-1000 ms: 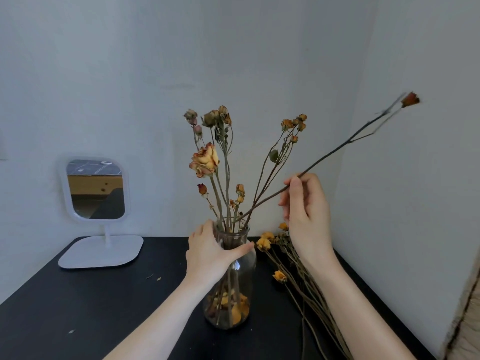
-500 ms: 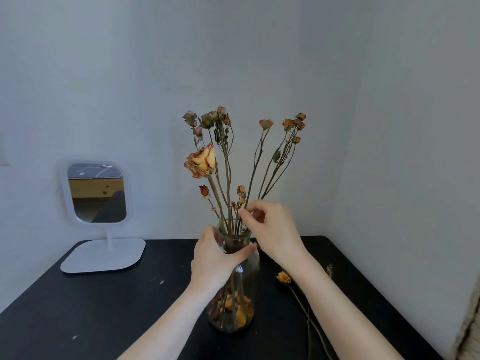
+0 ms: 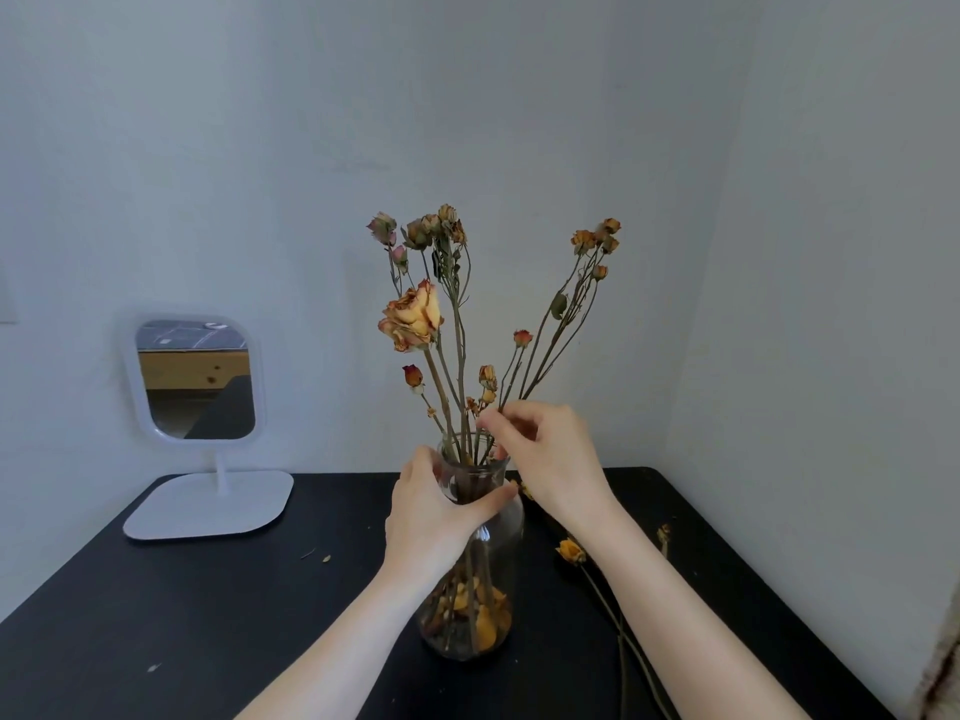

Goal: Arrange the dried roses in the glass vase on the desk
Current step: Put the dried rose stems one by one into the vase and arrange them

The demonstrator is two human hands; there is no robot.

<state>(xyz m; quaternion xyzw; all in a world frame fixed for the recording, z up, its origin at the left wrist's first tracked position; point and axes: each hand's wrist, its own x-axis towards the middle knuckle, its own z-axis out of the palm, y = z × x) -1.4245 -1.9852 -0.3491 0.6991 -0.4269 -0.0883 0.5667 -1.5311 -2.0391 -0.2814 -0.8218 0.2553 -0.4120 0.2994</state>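
Left hand (image 3: 434, 517): wrapped round the neck of the glass vase (image 3: 511, 527), thumb across the front, steadying it on the black surface (image 3: 208, 615).
Right hand (image 3: 550, 459): fingers curled just above the vase mouth, thumb and forefinger apparently pinching the red-budded stem (image 3: 522, 338) among the others.
Dried roses (image 3: 413, 317): most stood in the vase, fanned left and right, while loose stems (image 3: 570, 551) lay on the surface to its right, partly under the right forearm.
Snapping: the stems looked thin and brittle, so a hard pinch or a sideways bend at the rim would likely break one.
Shedding: petals (image 3: 478, 621) already lay in the vase bottom, and brushing neighbouring heads could knock off more.
Snagging: the stems crossed at the narrow neck, so pushing one down might drag or lift another.
Tipping: the spray spread wide above a tall vase, and a tug made without the steadying grip could topple it.
Crushing: a lowered right forearm would press on the loose stems.
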